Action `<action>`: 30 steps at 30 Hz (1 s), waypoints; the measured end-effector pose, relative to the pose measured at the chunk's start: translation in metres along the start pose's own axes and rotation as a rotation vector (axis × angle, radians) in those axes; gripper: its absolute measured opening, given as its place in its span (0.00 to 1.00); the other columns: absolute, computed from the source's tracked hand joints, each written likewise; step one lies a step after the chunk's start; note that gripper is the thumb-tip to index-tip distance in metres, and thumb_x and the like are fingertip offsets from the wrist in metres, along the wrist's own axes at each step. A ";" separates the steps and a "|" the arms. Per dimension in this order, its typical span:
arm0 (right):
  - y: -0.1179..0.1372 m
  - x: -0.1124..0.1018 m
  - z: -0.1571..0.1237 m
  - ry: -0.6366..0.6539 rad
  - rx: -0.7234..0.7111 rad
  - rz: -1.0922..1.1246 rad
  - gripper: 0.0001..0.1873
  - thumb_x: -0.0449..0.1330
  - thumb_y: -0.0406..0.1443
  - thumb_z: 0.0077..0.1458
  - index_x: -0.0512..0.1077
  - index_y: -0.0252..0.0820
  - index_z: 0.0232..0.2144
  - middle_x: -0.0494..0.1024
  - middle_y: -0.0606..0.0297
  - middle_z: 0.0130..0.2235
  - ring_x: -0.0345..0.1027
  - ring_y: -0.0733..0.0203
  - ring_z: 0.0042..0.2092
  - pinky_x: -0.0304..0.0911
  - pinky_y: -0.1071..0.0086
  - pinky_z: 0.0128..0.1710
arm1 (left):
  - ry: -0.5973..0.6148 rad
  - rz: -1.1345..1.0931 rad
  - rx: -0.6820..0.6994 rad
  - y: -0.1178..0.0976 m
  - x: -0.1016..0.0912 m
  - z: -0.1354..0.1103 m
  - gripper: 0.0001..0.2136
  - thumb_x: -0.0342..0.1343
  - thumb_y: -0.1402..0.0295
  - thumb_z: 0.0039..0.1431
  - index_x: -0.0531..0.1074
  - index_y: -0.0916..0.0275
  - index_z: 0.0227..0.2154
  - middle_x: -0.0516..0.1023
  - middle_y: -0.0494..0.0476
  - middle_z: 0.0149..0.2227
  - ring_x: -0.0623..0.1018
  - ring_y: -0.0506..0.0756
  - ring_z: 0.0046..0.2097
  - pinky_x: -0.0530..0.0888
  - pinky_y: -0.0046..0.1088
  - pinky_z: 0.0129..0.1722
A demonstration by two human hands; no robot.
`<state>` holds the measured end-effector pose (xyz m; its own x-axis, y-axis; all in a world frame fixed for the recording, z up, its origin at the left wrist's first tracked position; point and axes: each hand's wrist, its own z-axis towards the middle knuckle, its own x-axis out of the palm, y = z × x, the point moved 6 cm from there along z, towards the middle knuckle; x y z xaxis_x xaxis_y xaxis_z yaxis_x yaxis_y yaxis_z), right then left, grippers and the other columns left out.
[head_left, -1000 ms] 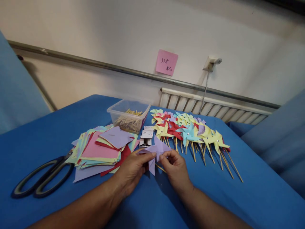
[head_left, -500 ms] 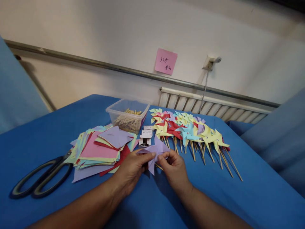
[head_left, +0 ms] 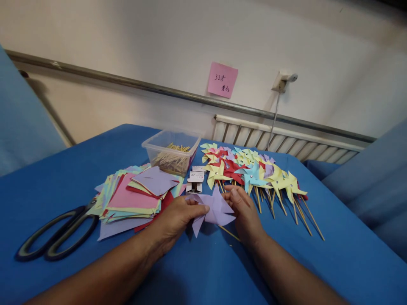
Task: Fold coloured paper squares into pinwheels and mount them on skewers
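left hand (head_left: 179, 216) pinching purple paper pinwheel (head_left: 218, 209), center; right hand (head_left: 245, 214) just beside it, half curled, can't tell if gripping; scissors (head_left: 78, 214) lower left.

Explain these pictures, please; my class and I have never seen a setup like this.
There is no machine: you see a person's bare hands, filmed by one head-worn camera looking forward and down. The left hand holds a purple paper pinwheel. The right hand is loosely open beside it; whether it touches is unclear. A thin stick shows below. On the blue cloth lie scissors, stacked coloured paper, a clear tub of sticks, small boxes and many finished-looking pinwheels.
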<state>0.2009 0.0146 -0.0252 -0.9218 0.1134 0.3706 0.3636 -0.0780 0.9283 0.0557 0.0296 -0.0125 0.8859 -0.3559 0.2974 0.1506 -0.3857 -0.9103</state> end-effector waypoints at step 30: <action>-0.015 0.012 -0.013 -0.156 -0.082 -0.032 0.19 0.66 0.38 0.46 0.65 0.43 0.39 0.73 0.69 0.31 0.67 0.65 0.28 0.63 0.71 0.27 | -0.061 -0.329 -0.061 0.023 0.014 -0.007 0.14 0.63 0.68 0.46 0.76 0.64 0.38 0.80 0.58 0.35 0.77 0.55 0.36 0.71 0.31 0.40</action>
<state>0.1824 0.0038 -0.0355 -0.8985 0.2687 0.3472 0.3164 -0.1519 0.9364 0.0684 0.0093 -0.0275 0.8191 -0.1531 0.5529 0.4077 -0.5226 -0.7488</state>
